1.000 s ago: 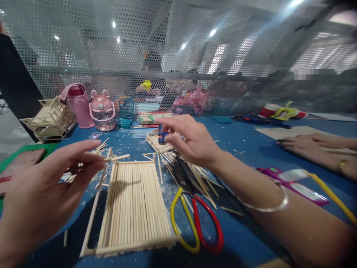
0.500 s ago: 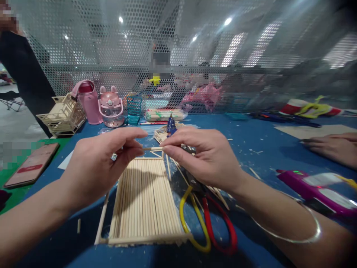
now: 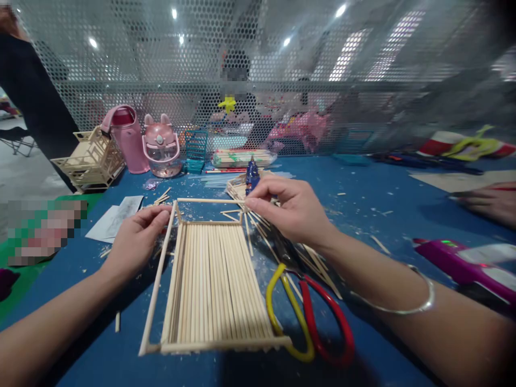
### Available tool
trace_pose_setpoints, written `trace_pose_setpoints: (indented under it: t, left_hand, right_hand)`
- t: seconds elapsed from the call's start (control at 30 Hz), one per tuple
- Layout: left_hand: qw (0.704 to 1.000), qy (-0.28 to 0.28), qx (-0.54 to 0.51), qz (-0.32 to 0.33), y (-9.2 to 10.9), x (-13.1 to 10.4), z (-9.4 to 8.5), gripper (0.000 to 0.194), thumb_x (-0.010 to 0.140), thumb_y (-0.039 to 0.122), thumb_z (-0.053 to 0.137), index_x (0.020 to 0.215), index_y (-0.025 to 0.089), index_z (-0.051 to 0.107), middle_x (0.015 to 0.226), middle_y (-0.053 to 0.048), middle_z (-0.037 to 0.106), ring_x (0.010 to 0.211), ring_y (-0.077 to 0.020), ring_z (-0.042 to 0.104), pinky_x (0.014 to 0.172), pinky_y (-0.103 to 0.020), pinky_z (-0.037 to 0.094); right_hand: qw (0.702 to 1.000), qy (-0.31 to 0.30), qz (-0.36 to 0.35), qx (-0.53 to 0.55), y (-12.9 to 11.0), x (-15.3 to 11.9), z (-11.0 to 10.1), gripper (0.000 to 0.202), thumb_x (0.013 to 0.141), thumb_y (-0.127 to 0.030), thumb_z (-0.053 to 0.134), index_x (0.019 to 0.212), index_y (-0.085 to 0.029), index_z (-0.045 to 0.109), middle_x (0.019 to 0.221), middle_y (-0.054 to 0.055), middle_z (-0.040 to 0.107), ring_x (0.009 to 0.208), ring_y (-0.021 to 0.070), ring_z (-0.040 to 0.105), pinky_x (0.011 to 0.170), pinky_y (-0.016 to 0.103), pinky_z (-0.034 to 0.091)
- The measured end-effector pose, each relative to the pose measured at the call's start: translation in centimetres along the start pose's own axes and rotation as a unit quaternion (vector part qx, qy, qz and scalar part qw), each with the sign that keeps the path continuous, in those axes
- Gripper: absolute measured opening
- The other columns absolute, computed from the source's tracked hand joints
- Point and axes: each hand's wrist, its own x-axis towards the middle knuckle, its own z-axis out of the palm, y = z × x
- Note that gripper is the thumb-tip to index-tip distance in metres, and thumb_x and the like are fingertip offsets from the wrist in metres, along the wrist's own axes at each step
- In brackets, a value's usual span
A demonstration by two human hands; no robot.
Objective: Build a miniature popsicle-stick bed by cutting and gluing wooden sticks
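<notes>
My right hand (image 3: 288, 207) pinches the right end of a thin wooden stick (image 3: 212, 201). This stick lies level across the far end of a frame made of wooden sticks (image 3: 217, 285), whose floor is a row of sticks laid side by side. At the frame's far left corner is my left hand (image 3: 139, 234), thumb and forefinger pressed together against the raised side rail (image 3: 159, 274); whatever is between the fingertips is hidden. Scissors (image 3: 308, 317) with one yellow and one red handle lie to the right of the frame, partly under my right hand.
Loose sticks (image 3: 322, 271) lie beside the scissors. A purple glue gun (image 3: 455, 263) is at the right, near another person's hand (image 3: 487, 199). Behind stand a blue pointed-tip tool (image 3: 252, 177), a pink bottle (image 3: 131, 142), a clear-bodied bottle (image 3: 162, 153) and a wooden stick model (image 3: 91, 158).
My left hand has left the stick and moved down and left to the frame's corner. The stick, still in my right hand, now shows along its length above the far end.
</notes>
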Motion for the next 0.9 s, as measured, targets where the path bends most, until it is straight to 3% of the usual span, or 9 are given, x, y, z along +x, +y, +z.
trace_pose_setpoints:
  t: [0.27, 0.47, 0.9]
  left_hand:
    - [0.999, -0.018, 0.011, 0.048, 0.6, -0.8, 0.7, 0.025, 0.068, 0.035, 0.065, 0.085, 0.017, 0.066, 0.086, -0.005, 0.068, 0.080, -0.0191, 0.061, 0.072, -0.032, 0.050]
    - [0.995, 0.004, 0.057, 0.081, 1.2, -1.3, 1.2, 0.016, 0.068, 0.030, 0.065, 0.081, 0.019, 0.066, 0.080, -0.003, 0.068, 0.070, -0.0176, 0.062, 0.063, -0.030, 0.052]
    - [0.993, 0.010, 0.080, 0.088, 1.0, -1.4, 1.1, 0.016, 0.069, 0.027, 0.064, 0.082, 0.018, 0.065, 0.079, -0.002, 0.068, 0.070, -0.0161, 0.063, 0.065, -0.029, 0.053]
  right_hand:
    - [0.999, -0.031, -0.036, 0.002, 1.3, -0.8, 0.0, 0.014, 0.075, -0.018, 0.057, 0.061, -0.016, 0.059, 0.059, -0.001, 0.055, 0.056, 0.0097, 0.048, 0.055, 0.024, 0.037]
    - [0.998, -0.036, -0.046, -0.003, 0.9, -0.8, 0.3, 0.013, 0.075, -0.018, 0.058, 0.063, -0.016, 0.061, 0.058, -0.001, 0.055, 0.055, 0.0096, 0.048, 0.053, 0.024, 0.036]
    - [0.999, -0.035, -0.041, -0.010, 0.8, -0.9, 0.6, 0.014, 0.075, -0.019, 0.058, 0.061, -0.016, 0.061, 0.057, -0.001, 0.056, 0.056, 0.0095, 0.049, 0.056, 0.024, 0.037]
